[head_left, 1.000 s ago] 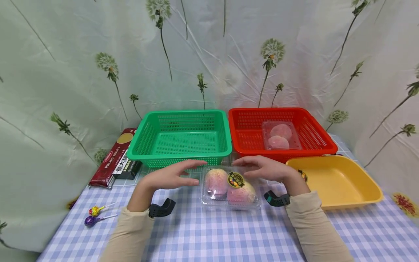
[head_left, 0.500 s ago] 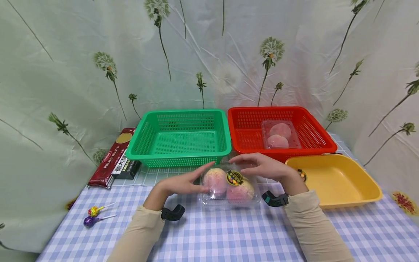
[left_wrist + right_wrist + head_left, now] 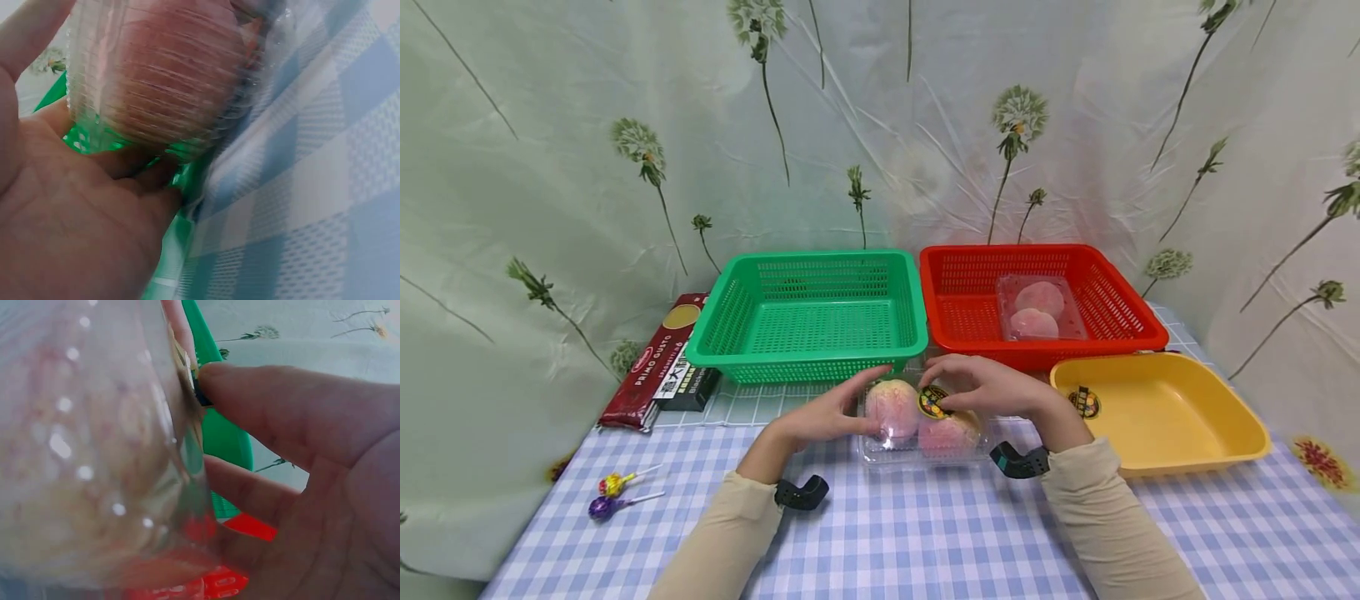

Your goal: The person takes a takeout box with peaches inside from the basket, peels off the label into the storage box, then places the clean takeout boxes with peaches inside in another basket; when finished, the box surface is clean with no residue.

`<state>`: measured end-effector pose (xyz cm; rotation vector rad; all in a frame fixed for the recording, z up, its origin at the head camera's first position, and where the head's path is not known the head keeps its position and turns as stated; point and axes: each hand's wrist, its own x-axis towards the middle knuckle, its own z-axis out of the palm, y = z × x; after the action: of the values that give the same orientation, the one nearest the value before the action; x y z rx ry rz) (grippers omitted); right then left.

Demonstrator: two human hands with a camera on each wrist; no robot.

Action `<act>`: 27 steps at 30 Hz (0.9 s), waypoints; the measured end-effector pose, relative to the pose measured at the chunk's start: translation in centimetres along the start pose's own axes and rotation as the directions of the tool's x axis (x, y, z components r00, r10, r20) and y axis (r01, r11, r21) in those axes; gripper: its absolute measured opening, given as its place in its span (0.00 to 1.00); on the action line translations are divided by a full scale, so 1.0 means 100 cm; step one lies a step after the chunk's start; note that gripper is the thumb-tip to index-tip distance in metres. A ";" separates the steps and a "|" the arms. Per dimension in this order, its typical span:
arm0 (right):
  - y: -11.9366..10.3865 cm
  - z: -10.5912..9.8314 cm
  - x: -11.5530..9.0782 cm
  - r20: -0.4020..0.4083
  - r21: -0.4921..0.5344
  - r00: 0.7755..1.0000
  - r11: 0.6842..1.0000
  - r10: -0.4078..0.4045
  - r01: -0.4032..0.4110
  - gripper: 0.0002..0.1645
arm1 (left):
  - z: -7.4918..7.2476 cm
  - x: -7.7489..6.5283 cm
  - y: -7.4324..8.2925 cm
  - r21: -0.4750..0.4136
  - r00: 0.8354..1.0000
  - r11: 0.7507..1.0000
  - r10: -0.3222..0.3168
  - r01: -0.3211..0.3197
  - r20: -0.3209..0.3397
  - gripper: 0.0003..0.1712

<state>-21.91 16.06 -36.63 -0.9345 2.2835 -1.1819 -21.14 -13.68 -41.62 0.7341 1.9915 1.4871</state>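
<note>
A lidded box of clear, ridged plastic (image 3: 887, 455), holding two round pink-and-yellow peach-like fruits, is seen mid-frame on the blue-and-white checked tablecloth (image 3: 887, 542); its left end is gripped by the left hand (image 3: 820, 417), thumb toward the near side, fingers behind and beneath, presumably so the box is steadied; the lid is touched by the right hand (image 3: 1003, 392), curved in from the right; thumb and forefinger are brought to a round black-and-gold paper sticker (image 3: 931, 402), apparently for a hold on its edge; whether it is pinched or only pressed cannot be told; a similar round sticker (image 3: 1085, 402) is seen at the left end of the shallow yellow plastic tray (image 3: 1172, 417), right of frame; a second clear box of pink fruits (image 3: 1037, 308) is held in the red slatted plastic basket (image 3: 1045, 345), upper right, perhaps to be kept apart.
</note>
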 end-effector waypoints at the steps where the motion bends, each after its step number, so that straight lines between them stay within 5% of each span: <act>1: -0.001 0.000 0.000 -0.002 0.006 1.000 1.000 -0.003 0.003 0.20 | 0.000 0.001 -0.001 -0.023 1.000 1.000 0.006 -0.006 0.003 0.52; 12: -0.009 -0.003 -0.004 -0.063 -0.028 0.998 1.000 0.002 -0.003 0.04 | 0.001 0.002 -0.004 -0.070 1.000 0.998 0.005 -0.006 -0.006 0.50; 27: -0.001 -0.026 -0.022 0.026 0.072 0.998 0.996 -0.061 0.059 0.04 | 0.000 0.002 -0.006 -0.066 1.000 0.998 0.020 -0.020 -0.007 0.49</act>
<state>-21.96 19.03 -34.97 -0.9923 2.1905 -1.2590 -21.31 -13.71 -42.25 0.7242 1.9355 1.5607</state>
